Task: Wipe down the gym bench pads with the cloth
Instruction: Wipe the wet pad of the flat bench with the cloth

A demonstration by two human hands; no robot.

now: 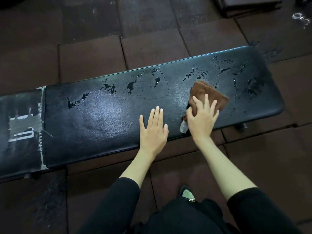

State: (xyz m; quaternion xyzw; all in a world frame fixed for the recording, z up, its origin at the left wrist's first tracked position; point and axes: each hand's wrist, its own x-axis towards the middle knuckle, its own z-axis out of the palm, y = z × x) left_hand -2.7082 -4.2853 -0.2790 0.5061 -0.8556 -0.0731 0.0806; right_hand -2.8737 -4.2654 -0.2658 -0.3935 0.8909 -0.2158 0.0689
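Head camera: a person's right hand (201, 120) presses flat, fingers spread, on a folded brown cloth (210, 94) lying on the long black bench pad (101, 119). A white tag (183, 127) pokes out beside the thumb, and the hand pins the cloth rather than curling round it. Just to its left, the left hand (152, 130) rests palm-down on the pad with fingers straight, holding nothing and apparently serving as a brace. The job looks to be somewhere between its early and middle stages. The strip of pad nearest both hands, along the near edge, shows an even sheen without beads. Pools and droplets (131, 85) lie in a band beyond the fingertips, running far to the left of the left hand and past the right of the cloth toward the pad's rounded end. A second, shorter pad (20, 132) with worn white markings sits well to the left of both hands across a taped seam (43, 125), and whether it has been wiped cannot be told. Room to move looks generous, since the flat surface runs unbroken to either side of the hands. The far edge beyond the droplets and the rounded end right of the cloth drop to rubber floor tiles (152, 48), so a stroke carried too far would likely slip the cloth off the pad.
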